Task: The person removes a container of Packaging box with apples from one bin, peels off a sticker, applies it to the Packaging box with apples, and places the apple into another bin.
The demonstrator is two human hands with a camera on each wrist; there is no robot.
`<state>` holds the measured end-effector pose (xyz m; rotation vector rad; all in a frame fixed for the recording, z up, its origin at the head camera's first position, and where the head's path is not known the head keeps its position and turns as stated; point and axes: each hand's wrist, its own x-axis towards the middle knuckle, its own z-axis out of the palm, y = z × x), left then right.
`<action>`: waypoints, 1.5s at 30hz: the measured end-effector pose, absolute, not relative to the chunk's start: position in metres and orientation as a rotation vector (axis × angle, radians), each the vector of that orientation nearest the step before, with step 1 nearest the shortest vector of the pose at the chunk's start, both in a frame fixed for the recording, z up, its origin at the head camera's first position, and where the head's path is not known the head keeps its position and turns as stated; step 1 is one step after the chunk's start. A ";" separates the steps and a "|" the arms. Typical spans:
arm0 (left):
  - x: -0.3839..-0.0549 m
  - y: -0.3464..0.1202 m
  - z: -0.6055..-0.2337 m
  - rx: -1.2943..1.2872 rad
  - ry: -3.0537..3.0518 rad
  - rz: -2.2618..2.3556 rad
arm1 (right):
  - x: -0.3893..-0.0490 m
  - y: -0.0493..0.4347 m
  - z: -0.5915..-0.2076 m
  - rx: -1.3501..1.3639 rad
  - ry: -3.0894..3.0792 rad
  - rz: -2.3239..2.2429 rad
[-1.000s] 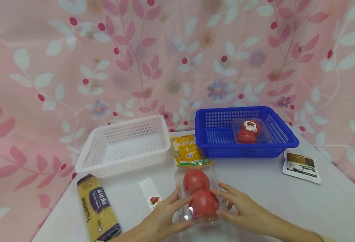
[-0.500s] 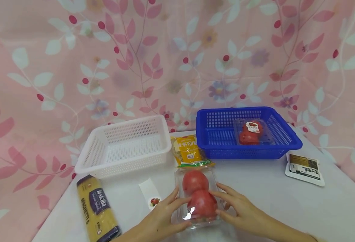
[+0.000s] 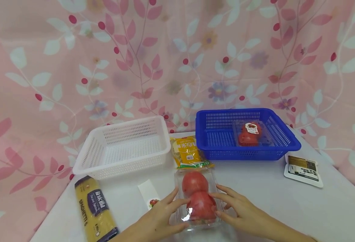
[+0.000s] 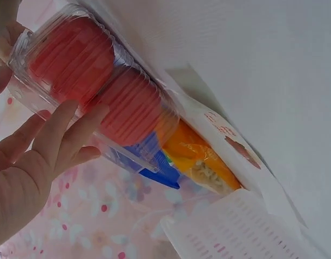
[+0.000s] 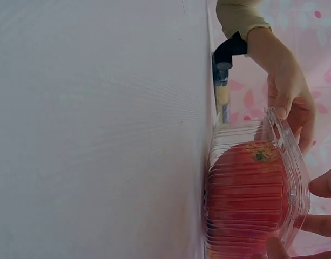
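Note:
Two red tomatoes [image 3: 194, 183] lie inside a clear plastic clamshell box [image 3: 198, 222] on the white table, its lid down over them. My left hand [image 3: 160, 218] holds the box along its left side, thumb at the near corner and fingers on the lid edge. On the opposite side my right hand [image 3: 244, 211] grips the rim with thumb and fingers apart. The right wrist view shows the box's ribbed wall [image 5: 246, 189] and a right fingertip [image 5: 276, 248] beside the rim. In the left wrist view, fingers [image 4: 62, 129] of the left hand overlap the lid.
A white basket [image 3: 129, 148] stands back left. A blue basket [image 3: 247, 154] at back right contains another labelled tomato box [image 3: 250, 134]. A yellow packet [image 3: 189, 151] lies between them. Spaghetti [image 3: 95, 208], a white label strip [image 3: 148, 191] and a small flat pack [image 3: 303, 170] lie around.
Both hands keep their places on the tomato box, which stays put. The head view has shifted only slightly.

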<state>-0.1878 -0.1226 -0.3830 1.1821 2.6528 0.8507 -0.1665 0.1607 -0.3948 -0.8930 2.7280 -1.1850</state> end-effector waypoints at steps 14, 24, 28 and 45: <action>-0.194 -0.138 -0.375 1.189 2.715 0.753 | -0.165 0.163 -0.388 -0.882 2.835 -1.039; -0.209 -0.170 -0.372 0.834 2.810 0.369 | -0.164 0.163 -0.380 -0.893 3.071 -0.824; -0.215 -0.176 -0.375 0.738 2.769 0.289 | -0.166 0.162 -0.378 -0.993 3.149 -0.758; -0.217 -0.168 -0.388 0.762 2.665 0.148 | -0.167 0.138 -0.369 -1.334 2.994 -0.747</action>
